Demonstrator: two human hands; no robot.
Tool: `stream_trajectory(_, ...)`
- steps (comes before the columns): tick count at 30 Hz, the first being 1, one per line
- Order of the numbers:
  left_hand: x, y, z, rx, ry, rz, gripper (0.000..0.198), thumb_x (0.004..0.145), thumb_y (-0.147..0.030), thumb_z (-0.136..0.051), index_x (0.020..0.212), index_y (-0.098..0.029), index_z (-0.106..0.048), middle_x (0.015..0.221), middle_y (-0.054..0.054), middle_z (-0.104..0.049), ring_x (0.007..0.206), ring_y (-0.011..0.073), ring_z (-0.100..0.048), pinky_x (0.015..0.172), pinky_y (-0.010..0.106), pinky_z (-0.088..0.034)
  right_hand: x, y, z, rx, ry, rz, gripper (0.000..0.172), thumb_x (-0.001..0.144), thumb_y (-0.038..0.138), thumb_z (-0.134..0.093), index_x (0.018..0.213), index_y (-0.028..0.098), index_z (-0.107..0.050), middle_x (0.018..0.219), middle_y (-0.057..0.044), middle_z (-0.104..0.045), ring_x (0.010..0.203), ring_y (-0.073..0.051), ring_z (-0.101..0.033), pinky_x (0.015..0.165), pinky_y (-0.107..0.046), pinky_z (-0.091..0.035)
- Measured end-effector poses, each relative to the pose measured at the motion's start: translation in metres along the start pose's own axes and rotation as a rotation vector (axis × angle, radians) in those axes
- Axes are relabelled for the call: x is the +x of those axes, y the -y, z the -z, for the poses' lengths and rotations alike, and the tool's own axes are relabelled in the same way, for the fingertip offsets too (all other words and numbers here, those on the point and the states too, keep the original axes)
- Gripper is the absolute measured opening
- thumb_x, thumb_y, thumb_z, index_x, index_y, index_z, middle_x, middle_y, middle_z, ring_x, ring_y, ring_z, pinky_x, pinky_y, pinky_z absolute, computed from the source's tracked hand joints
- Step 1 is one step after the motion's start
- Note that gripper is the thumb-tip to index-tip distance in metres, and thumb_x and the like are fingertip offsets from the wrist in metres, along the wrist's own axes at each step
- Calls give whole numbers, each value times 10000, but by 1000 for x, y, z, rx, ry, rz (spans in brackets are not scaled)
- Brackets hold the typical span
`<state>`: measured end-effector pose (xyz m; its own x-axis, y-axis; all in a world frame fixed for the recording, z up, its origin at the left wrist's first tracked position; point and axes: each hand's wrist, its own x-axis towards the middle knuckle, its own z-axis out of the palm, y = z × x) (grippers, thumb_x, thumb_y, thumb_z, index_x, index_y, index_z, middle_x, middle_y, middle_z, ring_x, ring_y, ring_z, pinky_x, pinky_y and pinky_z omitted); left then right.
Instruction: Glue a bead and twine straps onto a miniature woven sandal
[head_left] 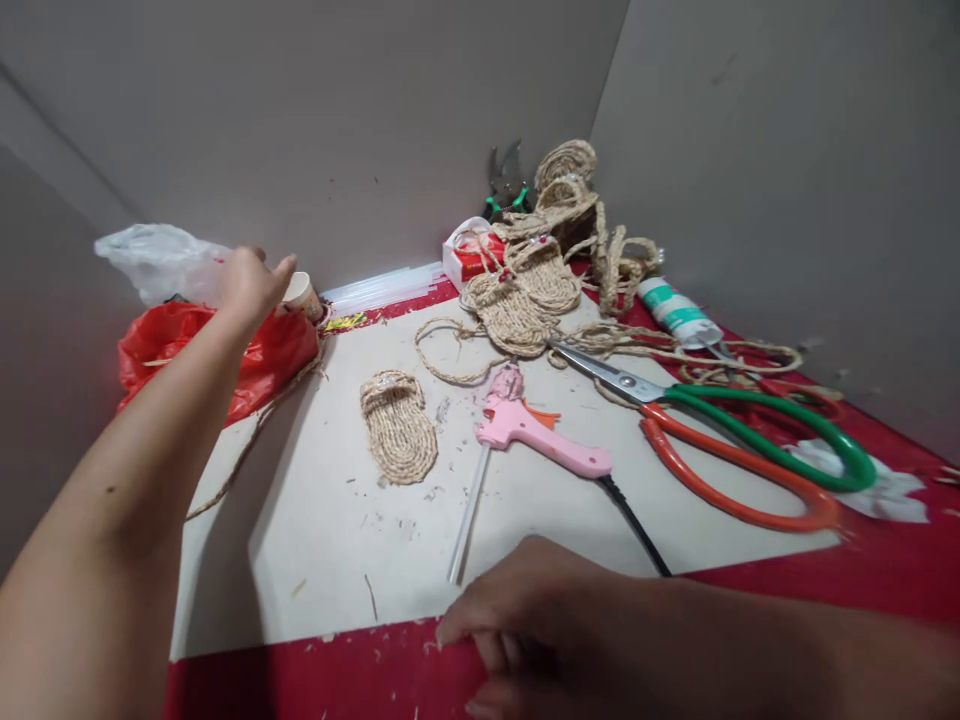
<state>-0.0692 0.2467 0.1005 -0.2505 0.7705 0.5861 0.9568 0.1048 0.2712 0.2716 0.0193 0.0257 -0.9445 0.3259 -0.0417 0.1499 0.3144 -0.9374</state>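
My left hand point(251, 282) reaches far to the back left, its fingers together at a paper cup point(303, 295) beside a red plastic bag point(217, 355); whether it grips the cup I cannot tell. My right hand point(517, 625) rests at the front edge of the pale board point(337, 560), fingers curled under, what they hold hidden. A small woven straw sandal point(397, 427) lies on the board between the hands. A pink glue gun point(529, 425) with a clear glue stick point(469, 515) lies just beyond my right hand.
Large scissors point(742, 440) with green and orange handles lie at right. A pile of straw sandals and braided rope point(547, 270), a red-white box point(469, 258), pliers point(506, 185) and a white tube point(675, 308) sit at the back. Grey walls close the corner.
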Motion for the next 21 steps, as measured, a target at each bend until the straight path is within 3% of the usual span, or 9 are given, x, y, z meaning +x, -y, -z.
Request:
stream_trajectory(2, -15, -15, 21, -9, -23, 9, 226, 759, -353, -637, 760, -136, -572, 723, 53, -624, 817, 232, -638, 857, 434, -494, 0, -3, -5, -76, -19, -19, 141, 841, 296, -582, 829, 168, -641, 659, 12, -598, 583, -84, -497, 576, -184, -372)
stream_trajectory(5, -62, -41, 46, -320, 25, -73, 82, 775, -200, -597, 721, -158, -552, 681, 22, -591, 700, 155, -613, 746, 310, -512, 0, -5, -10, -165, -59, -11, 112, 867, 274, -542, 840, 177, -592, 643, 19, -571, 561, -85, -463, 556, -193, -349)
stream_trajectory(9, -169, -77, 70, -822, 264, -178, 143, 809, -172, -576, 699, -191, -486, 621, -11, -546, 545, 102, -549, 543, 234, -471, 1, -12, -16, -148, -191, 37, 144, 916, 277, -462, 812, 185, -502, 650, 3, -569, 571, -104, -479, 568, -220, -362)
stream_trajectory(12, -248, -101, 88, -904, 491, -261, 116, 898, -203, -477, 783, -197, -489, 663, -12, -566, 568, 97, -558, 563, 234, -469, 4, -18, -20, -13, -294, 26, 188, 924, 337, -470, 808, 189, -488, 656, -2, -580, 580, -116, -530, 580, -232, -411)
stream_trajectory(14, -281, -109, 99, -842, 461, -342, 115, 913, -236, -472, 805, -201, -489, 713, -1, -563, 639, 111, -563, 605, 246, -469, 5, -18, -23, 2, -354, 28, 228, 905, 364, -512, 764, 185, -525, 654, -4, -575, 601, -122, -530, 602, -242, -429)
stream_trajectory(17, -300, -101, 105, -844, 417, -285, 142, 942, -282, -442, 843, -200, -503, 752, 7, -573, 657, 112, -583, 622, 246, -476, 4, -15, -25, -8, -357, 40, 261, 875, 379, -564, 719, 172, -595, 665, -20, -609, 632, -130, -538, 642, -257, -442)
stream_trajectory(21, -282, -57, 97, -725, 318, -115, 283, 968, -371, -374, 797, -194, -515, 735, 14, -607, 627, 112, -602, 643, 253, -481, 2, -11, -25, -8, -313, 42, 290, 890, 394, -536, 730, 164, -610, 661, -34, -633, 624, -138, -571, 633, -264, -456)
